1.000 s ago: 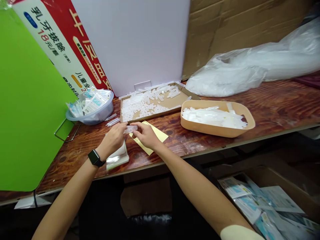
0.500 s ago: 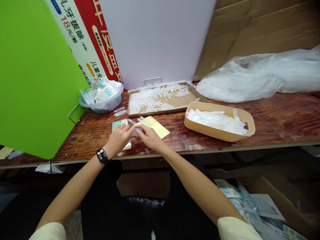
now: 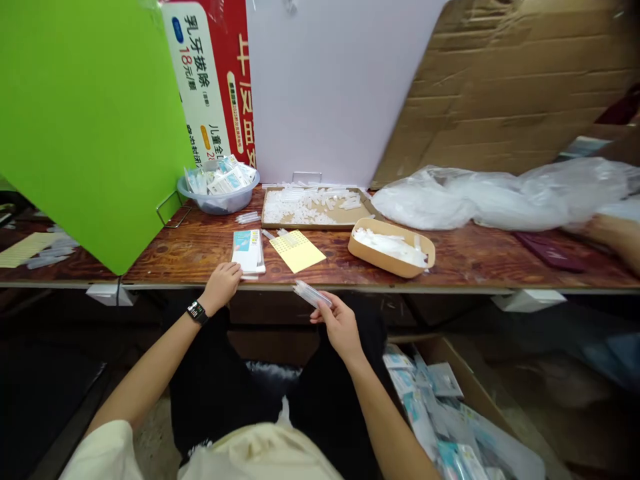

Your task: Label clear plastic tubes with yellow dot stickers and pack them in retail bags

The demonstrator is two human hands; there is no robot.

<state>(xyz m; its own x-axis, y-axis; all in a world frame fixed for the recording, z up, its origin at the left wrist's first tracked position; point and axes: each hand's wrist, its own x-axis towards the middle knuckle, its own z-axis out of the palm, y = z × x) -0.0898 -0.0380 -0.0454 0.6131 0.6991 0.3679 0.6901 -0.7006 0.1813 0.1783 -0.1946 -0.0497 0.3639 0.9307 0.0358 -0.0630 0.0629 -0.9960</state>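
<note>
My right hand [image 3: 340, 323] is off the table's front edge, fingers pinched on a small clear plastic packet [image 3: 312, 293] with a tube in it. My left hand [image 3: 221, 283], a black watch on its wrist, rests at the table edge with its fingers curled, touching the near end of a stack of printed packets [image 3: 248, 251]. A yellow sticker sheet [image 3: 297, 251] lies just right of that stack. Behind it stands a flat cardboard tray [image 3: 350, 215] of small white tubes.
A tan oval basket [image 3: 390, 263] holds clear pieces. A clear bowl [image 3: 220, 199] of packets stands at the back left beside a green board [image 3: 85, 120]. Crumpled plastic bags [image 3: 490, 197] lie to the right. A cardboard box [image 3: 465, 387] of packets sits below the table.
My head has pulled back, so the table looks farther off. My right hand left the tabletop with the clear packet, moving toward me. My left hand let go and settled by the packet stack.
</note>
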